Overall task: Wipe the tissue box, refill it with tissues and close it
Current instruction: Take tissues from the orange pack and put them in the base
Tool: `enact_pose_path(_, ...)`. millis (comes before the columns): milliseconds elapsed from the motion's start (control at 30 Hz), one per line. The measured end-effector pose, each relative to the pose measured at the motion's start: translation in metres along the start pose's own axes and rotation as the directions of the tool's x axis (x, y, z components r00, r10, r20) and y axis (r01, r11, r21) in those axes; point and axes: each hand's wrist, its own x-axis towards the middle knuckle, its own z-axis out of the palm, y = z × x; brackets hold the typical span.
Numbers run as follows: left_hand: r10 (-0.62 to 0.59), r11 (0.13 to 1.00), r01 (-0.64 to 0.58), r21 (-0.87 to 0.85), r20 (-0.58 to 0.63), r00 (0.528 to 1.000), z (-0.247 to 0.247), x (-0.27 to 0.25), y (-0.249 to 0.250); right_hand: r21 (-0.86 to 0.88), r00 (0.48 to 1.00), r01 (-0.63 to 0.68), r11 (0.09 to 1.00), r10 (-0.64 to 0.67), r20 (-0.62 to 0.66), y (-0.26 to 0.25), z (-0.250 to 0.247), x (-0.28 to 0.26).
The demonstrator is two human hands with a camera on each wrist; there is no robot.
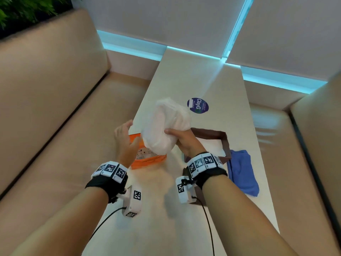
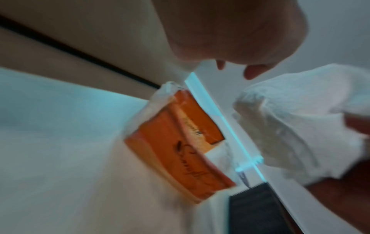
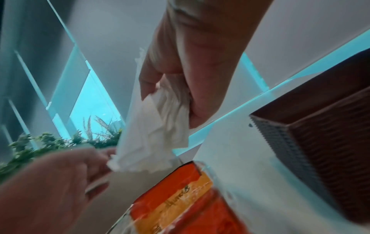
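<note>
Your left hand [image 1: 125,139] hovers loosely curled, holding nothing, beside the orange tissue packet [image 1: 147,156] on the counter [image 1: 199,76]. Your right hand [image 1: 184,140] grips a white tissue stack [image 1: 164,126] above it. The brown tissue box [image 1: 224,143] lies open just beyond, blue cloth [image 1: 241,170] alongside.

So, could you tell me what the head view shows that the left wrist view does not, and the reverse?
Only the head view shows the blue cloth and round sticker on the table. Only the left wrist view shows the orange wrapper's script lettering. Both show the tissue stack gripped by the right hand, the left hand and the brown tissue box.
</note>
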Motion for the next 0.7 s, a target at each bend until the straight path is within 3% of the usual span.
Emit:
enact_pose_path(33, 0.031, 0.991, -0.021, -0.131, 0.077, 0.997, 0.004, -0.001, 0.012, 0.012, 1.0, -0.017, 1.0, 0.017, 0.006, 0.0, -0.006, -0.004)
enact_pose_path(100, -0.047, 0.926, 0.136, -0.353, 0.249, 0.967, 0.016, -0.001, 0.036, 0.002, 0.999, -0.04, 0.999, 0.04, 0.029, 0.0, -0.016, -0.013)
enact_pose_path(133, -0.12, 0.872, 0.27, -0.407, 0.358, 0.926, 0.021, 0.001, 0.047, -0.008, 0.998, -0.047, 0.999, 0.048, 0.041, -0.001, -0.021, -0.019)
enact_pose_path(200, -0.239, 0.735, 0.522, -0.432, 0.556, 0.796, 0.033, 0.005, 0.058, 0.018, 0.997, -0.053, 0.998, 0.052, 0.05, -0.005, -0.028, -0.03)
enact_pose_path(233, -0.26, 0.675, 0.596, -0.435, 0.616, 0.744, 0.038, 0.004, 0.064, 0.061, 0.998, -0.057, 0.997, 0.055, 0.029, -0.006, -0.031, -0.035)
enact_pose_path(267, -0.273, 0.646, 0.627, -0.435, 0.635, 0.723, 0.043, 0.0, 0.071, 0.103, 0.998, -0.061, 0.993, 0.063, -0.022, -0.007, -0.033, -0.039)
enact_pose_path(300, -0.271, 0.64, 0.628, -0.444, 0.634, 0.724, 0.048, -0.005, 0.078, 0.096, 0.994, -0.055, 0.994, 0.063, -0.089, -0.008, -0.035, -0.041)
enact_pose_path(433, -0.195, 0.731, 0.521, -0.44, 0.597, 0.778, 0.066, -0.022, 0.094, -0.243, 0.972, -0.032, 0.97, -0.027, -0.235, -0.013, -0.048, -0.046)
enact_pose_path(533, -0.199, 0.758, 0.49, -0.43, 0.563, 0.802, 0.074, -0.025, 0.1, -0.204, 0.91, 0.081, 0.976, -0.156, -0.385, -0.017, -0.056, -0.051)
enact_pose_path(600, -0.112, 0.847, 0.383, -0.369, 0.581, 0.806, 0.081, -0.031, 0.107, -0.249, 0.904, 0.107, 0.963, -0.198, -0.378, -0.014, -0.056, -0.052)
enact_pose_path(700, -0.055, 0.91, 0.302, -0.283, 0.639, 0.767, 0.085, -0.038, 0.11, -0.325, 0.934, 0.053, 0.944, -0.163, -0.32, -0.013, -0.063, -0.054)
